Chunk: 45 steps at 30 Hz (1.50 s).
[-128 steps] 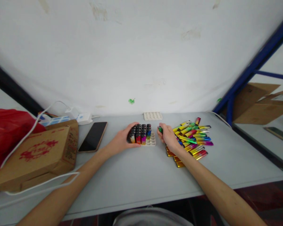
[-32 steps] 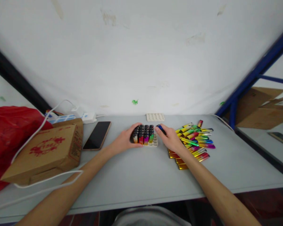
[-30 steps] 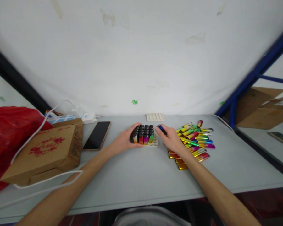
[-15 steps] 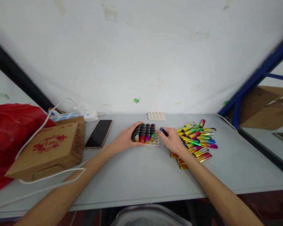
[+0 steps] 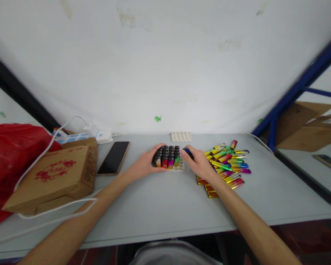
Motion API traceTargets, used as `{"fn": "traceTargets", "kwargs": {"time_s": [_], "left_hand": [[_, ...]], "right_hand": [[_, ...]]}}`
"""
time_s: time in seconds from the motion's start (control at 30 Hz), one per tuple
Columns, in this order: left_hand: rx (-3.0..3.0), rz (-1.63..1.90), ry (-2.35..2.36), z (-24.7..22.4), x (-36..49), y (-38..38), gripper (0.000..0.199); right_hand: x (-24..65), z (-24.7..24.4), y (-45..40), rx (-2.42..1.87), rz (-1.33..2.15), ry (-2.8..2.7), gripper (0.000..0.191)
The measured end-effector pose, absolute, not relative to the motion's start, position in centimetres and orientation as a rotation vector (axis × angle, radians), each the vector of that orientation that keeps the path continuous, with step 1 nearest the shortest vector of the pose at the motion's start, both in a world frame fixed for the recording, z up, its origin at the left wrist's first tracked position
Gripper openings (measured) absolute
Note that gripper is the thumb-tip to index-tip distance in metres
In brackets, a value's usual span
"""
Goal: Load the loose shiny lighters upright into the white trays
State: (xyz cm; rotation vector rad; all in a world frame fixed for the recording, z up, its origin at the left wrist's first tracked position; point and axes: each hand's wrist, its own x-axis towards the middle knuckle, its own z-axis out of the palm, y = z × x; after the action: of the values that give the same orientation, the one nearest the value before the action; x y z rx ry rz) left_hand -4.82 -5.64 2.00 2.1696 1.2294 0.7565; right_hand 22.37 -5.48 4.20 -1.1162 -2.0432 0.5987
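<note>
Several upright lighters (image 5: 171, 161) with black tops and colourful shiny bodies stand in rows in a white holed tray (image 5: 181, 167). The tray's right column of holes shows bare. My left hand (image 5: 146, 162) wraps round the left side of the lighters, thumb in front and fingers behind. Pinched in my right hand (image 5: 200, 163), just right of the tray, is a dark blue lighter (image 5: 188, 152); its lower part is hidden by the fingers. A loose pile of shiny lighters (image 5: 227, 158) lies right of that hand, partly under the wrist.
A second white holed tray (image 5: 181, 136) lies by the wall. To my left are a phone (image 5: 114, 157), a cardboard box (image 5: 52, 176), a red plastic bag (image 5: 13, 154), a power strip (image 5: 103, 136) and a white cable (image 5: 57, 221). An open carton (image 5: 306, 127) stands beyond the blue frame (image 5: 283, 99).
The view has shifted slightly. My right hand stays beside the tray with the blue lighter, which is turned a little. My left hand keeps its hold on the lighters.
</note>
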Motion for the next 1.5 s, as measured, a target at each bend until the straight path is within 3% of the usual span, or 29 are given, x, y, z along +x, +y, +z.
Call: {"fn": "traceTargets", "kwargs": {"time_s": [0.3,0.63,0.83,1.27,1.5], "left_hand": [[2.146,0.76,1.231,1.9,-4.8,-5.7,0.1],[2.144,0.772,1.206,2.0,-4.8,-5.7,0.099],[2.154,0.776,1.202,2.2,-4.7,-5.8,0.098],[2.153,0.775,1.217,2.3,-4.6,-5.8,0.1],[2.172,0.758,1.244,2.5,-4.6,-5.8,0.1]], "right_hand": [[23.6,6.0,-6.3,-0.781,0.515,-2.233,0.03],[23.6,5.4,-6.0,-0.897,0.661,-2.317,0.027],[24.0,5.5,-5.8,-0.835,0.482,-2.441,0.032],[23.7,5.9,-5.7,-0.97,0.475,-2.518,0.03],[26.8,5.8,-3.8,-1.155,0.494,-2.417,0.046]]}}
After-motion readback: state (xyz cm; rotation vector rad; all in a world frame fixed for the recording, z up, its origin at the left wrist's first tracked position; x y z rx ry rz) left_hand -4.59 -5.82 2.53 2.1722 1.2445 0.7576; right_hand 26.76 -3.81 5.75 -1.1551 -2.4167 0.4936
